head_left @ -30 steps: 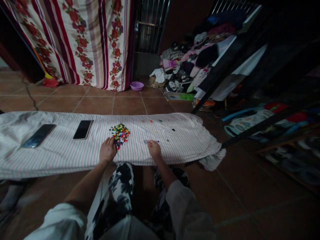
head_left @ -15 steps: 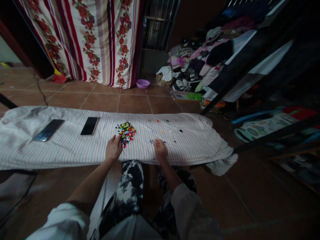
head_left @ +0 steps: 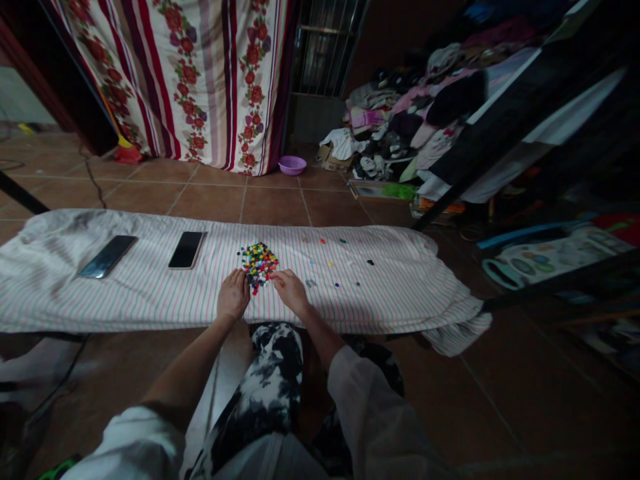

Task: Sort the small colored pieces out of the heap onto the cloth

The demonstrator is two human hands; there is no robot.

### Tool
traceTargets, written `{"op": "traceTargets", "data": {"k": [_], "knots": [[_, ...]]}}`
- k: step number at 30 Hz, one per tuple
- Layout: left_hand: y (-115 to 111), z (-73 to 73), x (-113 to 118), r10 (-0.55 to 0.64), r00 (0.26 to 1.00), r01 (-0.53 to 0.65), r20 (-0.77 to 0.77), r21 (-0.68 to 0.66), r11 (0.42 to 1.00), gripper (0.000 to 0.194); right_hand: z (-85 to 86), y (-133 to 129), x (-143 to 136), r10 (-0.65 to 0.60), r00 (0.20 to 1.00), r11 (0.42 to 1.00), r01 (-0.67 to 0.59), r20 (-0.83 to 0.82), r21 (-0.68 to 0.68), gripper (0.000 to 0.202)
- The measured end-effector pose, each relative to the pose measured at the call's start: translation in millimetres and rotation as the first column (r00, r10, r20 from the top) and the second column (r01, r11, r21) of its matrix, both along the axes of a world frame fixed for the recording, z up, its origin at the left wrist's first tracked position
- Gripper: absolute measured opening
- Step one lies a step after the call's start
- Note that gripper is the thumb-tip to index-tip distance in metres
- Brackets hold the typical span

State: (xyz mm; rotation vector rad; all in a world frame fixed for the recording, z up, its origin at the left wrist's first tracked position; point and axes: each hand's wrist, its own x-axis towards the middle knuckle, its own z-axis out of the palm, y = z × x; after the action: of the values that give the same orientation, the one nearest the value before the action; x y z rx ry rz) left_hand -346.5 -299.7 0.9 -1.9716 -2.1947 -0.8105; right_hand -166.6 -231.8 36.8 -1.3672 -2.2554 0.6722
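A heap of small multicoloured pieces (head_left: 261,260), too small to name exactly, lies on a striped cloth (head_left: 165,300). At the heap's left edge, my left hand (head_left: 234,295) rests with its fingers stretched out against the pieces. My right hand (head_left: 291,291) reaches the heap's right side, thumb and fingertips pinched together by some red pieces; what is between them, if anything, is too small to make out. Right of that hand, small grey pieces (head_left: 311,283) lie together. Beyond them are separate little groups, including orange pieces (head_left: 323,241), black pieces (head_left: 371,263) and a dark blue piece (head_left: 337,285).
Two phones, a larger one (head_left: 109,257) and a smaller one (head_left: 187,251), lie on the cloth at left. Behind the padded surface are a purple basin (head_left: 292,165), a floral curtain (head_left: 210,87) and piled clothes (head_left: 400,123). A dark bar (head_left: 450,200) slants at right.
My right hand has moved left from beside the grey pieces to the heap's right edge. My left hand stays at the heap's left side. The view has shifted slightly.
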Motion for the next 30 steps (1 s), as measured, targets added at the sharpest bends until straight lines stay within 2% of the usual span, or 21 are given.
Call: {"op": "traceTargets", "data": {"k": [9,30], "knots": [[2,-2.4,1,0.001,0.999,0.0,-0.034,0.017,1.0,0.039,6.6,12,-30,0.085,0.987,0.996,-0.089,0.138,0.024,0.026],[2,-9.4,-1,-0.02,0.998,0.026,-0.06,0.093,0.995,0.04,17.7,1,-36,0.109,0.952,0.992,-0.122,0.285,0.026,0.03]]}}
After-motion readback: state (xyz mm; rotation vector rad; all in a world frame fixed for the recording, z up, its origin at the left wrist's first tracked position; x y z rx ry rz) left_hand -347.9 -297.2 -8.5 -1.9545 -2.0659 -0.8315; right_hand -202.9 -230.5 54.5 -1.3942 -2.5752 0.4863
